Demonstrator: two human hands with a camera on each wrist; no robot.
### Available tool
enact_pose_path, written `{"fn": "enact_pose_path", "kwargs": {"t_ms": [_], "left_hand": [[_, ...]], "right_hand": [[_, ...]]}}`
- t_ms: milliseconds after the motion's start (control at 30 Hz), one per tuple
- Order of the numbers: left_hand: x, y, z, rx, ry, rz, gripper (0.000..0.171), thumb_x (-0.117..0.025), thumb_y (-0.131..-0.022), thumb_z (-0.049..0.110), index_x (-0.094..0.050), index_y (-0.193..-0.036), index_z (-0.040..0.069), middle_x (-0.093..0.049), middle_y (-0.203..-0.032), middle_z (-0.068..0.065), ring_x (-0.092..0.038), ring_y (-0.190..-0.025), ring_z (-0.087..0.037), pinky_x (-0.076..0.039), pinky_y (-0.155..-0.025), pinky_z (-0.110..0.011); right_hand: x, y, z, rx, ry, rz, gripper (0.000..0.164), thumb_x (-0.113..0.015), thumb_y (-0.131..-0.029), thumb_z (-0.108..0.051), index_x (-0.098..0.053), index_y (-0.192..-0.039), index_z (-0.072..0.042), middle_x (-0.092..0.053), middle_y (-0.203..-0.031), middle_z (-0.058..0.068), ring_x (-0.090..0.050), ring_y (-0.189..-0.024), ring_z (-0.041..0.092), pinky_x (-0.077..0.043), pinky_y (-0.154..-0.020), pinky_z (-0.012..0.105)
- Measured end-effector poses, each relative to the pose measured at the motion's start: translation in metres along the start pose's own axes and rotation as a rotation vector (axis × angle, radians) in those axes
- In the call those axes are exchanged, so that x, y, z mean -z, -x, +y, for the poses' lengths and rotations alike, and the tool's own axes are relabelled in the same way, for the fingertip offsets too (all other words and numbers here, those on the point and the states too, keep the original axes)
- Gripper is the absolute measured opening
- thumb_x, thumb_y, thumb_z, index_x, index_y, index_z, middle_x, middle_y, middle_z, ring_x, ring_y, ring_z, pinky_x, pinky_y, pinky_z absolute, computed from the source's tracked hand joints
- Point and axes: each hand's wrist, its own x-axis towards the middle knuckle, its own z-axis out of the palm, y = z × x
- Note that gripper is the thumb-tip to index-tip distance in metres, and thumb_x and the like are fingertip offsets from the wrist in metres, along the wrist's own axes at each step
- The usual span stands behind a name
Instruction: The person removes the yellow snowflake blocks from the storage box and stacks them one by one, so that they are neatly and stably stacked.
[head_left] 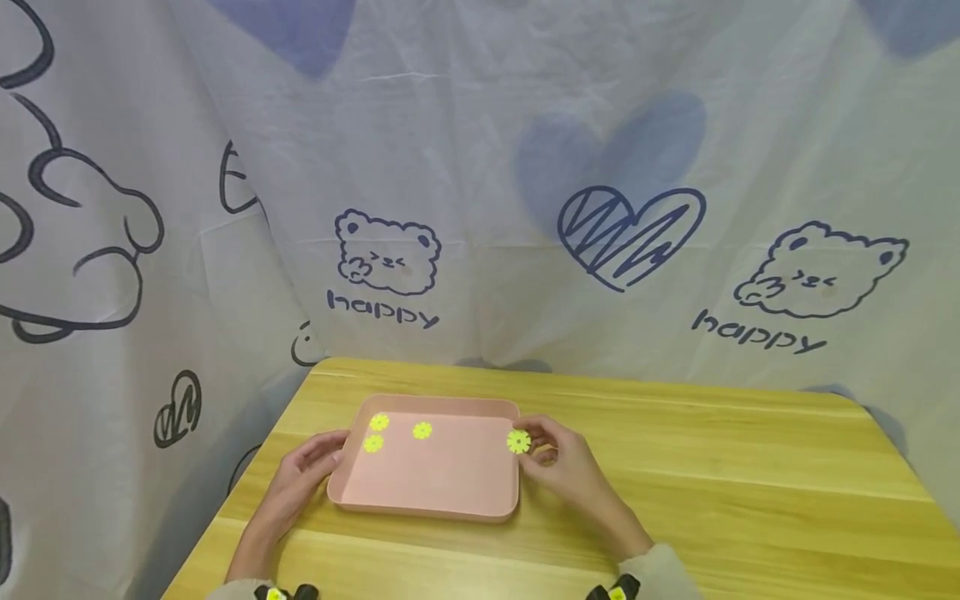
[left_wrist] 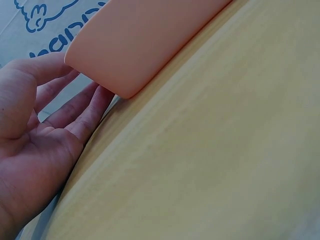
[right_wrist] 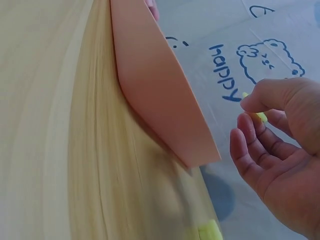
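A pink rectangular tray (head_left: 435, 492) lies on the table, with a few yellow notched discs at its left and middle: one disc (head_left: 379, 422) near the far left corner, another disc (head_left: 373, 443) just in front of it, and a third disc (head_left: 422, 431) apart to the right. My left hand (head_left: 303, 471) touches the tray's left end from outside, fingertips at its outer wall (left_wrist: 115, 50). Between thumb and forefinger my right hand (head_left: 566, 458) pinches a yellow notched disc (head_left: 518, 442) at the tray's right rim. In the right wrist view its fingers mostly cover this disc (right_wrist: 261, 116).
The wooden table (head_left: 712, 483) extends well to the right of the tray. Behind it hangs a pale cloth (head_left: 480, 167) with bear and heart prints. A blurred yellow patch (right_wrist: 210, 231) shows at the bottom of the right wrist view.
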Motion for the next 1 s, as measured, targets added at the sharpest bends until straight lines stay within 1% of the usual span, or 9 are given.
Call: {"fn": "enact_pose_path", "kwargs": {"t_ms": [167,367,600,633,767,900,1000], "left_hand": [[0.000,0.000,0.003,-0.001,-0.007,0.004,0.049,-0.063,-0.104,0.019,-0.050,-0.144,-0.005,-0.058,-0.141,-0.014,-0.060,-0.120,-0.005,-0.051,-0.098,-0.020],[0.000,0.000,0.003,0.004,-0.012,-0.005,0.049,-0.063,-0.104,0.019,-0.050,-0.145,-0.003,-0.058,-0.142,-0.012,-0.059,-0.122,-0.004,-0.051,-0.098,-0.020],[-0.002,-0.001,0.005,0.024,-0.025,0.009,0.051,-0.064,-0.104,0.021,-0.049,-0.146,-0.004,-0.051,-0.147,-0.025,-0.060,-0.119,-0.004,-0.050,-0.098,-0.018],[-0.002,-0.001,0.005,0.029,-0.027,0.012,0.051,-0.064,-0.104,0.021,-0.049,-0.146,-0.004,-0.051,-0.147,-0.025,-0.060,-0.119,-0.004,-0.050,-0.098,-0.018],[-0.002,-0.001,0.006,0.029,-0.029,0.019,0.051,-0.065,-0.104,0.021,-0.050,-0.146,-0.004,-0.054,-0.145,-0.021,-0.060,-0.119,-0.003,-0.050,-0.098,-0.018],[-0.001,-0.001,0.005,0.013,-0.024,0.017,0.050,-0.064,-0.104,0.018,-0.050,-0.145,-0.005,-0.058,-0.141,-0.015,-0.060,-0.119,-0.004,-0.050,-0.098,-0.019],[-0.001,-0.002,0.005,0.006,-0.024,0.016,0.049,-0.064,-0.104,0.018,-0.050,-0.145,-0.006,-0.060,-0.139,-0.012,-0.061,-0.118,-0.004,-0.051,-0.098,-0.019]], "right_hand": [[0.010,0.003,0.003,-0.006,0.033,0.026,0.043,-0.074,-0.082,0.008,-0.068,-0.123,-0.003,-0.068,-0.105,0.004,-0.064,-0.090,0.018,-0.061,-0.074,0.029],[0.020,0.006,0.006,0.007,0.071,0.043,0.043,-0.075,-0.082,0.008,-0.068,-0.122,-0.005,-0.065,-0.100,0.004,-0.061,-0.089,0.021,-0.060,-0.072,0.029],[0.033,0.013,0.013,0.010,0.118,0.065,0.043,-0.078,-0.084,0.006,-0.068,-0.123,-0.010,-0.066,-0.106,0.002,-0.061,-0.090,0.022,-0.060,-0.071,0.029],[0.035,0.013,0.015,0.016,0.127,0.073,0.043,-0.078,-0.083,0.006,-0.068,-0.122,-0.009,-0.066,-0.106,0.002,-0.060,-0.090,0.022,-0.059,-0.070,0.030],[0.041,0.015,0.019,0.025,0.161,0.094,0.040,-0.080,-0.085,0.002,-0.069,-0.121,-0.010,-0.065,-0.105,0.002,-0.059,-0.089,0.022,-0.059,-0.069,0.032],[0.046,0.017,0.021,0.004,0.184,0.108,0.038,-0.081,-0.086,-0.001,-0.070,-0.121,-0.012,-0.062,-0.102,0.001,-0.059,-0.089,0.021,-0.059,-0.069,0.033],[0.050,0.018,0.023,0.006,0.193,0.117,0.037,-0.081,-0.086,0.000,-0.070,-0.120,-0.010,-0.061,-0.100,0.002,-0.059,-0.088,0.022,-0.059,-0.069,0.034]]}}
